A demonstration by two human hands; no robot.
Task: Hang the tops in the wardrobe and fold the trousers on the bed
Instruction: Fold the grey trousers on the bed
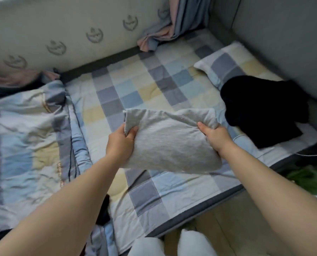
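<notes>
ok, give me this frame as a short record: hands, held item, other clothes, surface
left hand: grips the left edge of the grey garment
right hand: grips its right edge
grey garment: folded, held just above the bed
black garment: lies on the bed at right, partly over the pillow
bed: checked sheet
quilt: rumpled, at left
curtain: end rests on the far corner of the bed
</notes>
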